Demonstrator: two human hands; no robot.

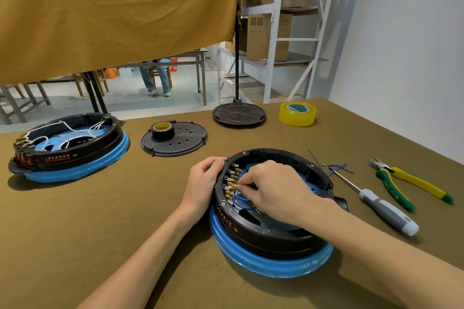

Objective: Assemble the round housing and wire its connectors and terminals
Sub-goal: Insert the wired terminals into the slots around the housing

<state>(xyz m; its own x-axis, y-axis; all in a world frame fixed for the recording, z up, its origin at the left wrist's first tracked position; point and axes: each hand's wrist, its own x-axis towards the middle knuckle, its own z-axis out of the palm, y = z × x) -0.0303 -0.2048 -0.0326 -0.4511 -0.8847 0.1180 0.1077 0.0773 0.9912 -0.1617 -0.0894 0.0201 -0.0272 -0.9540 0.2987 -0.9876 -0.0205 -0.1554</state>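
Note:
A round black housing (283, 239) on a blue base ring (263, 262) sits in front of me, open at the top. A row of brass terminals (231, 183) lines its inner left wall, with thin blue wires (238, 202) looping below them. My left hand (203, 183) grips the housing's outer left rim. My right hand (273, 189) reaches inside and pinches a blue wire's connector at the terminals. A second housing (75, 150) with white wires stands at the far left.
A black cover plate (185, 143) carries a black tape roll (162, 130). Behind lie a round black stand base (238, 114) and a yellow tape roll (297, 113). To the right are loose blue wires (335, 167), a grey screwdriver (384, 209) and yellow-green pliers (411, 184).

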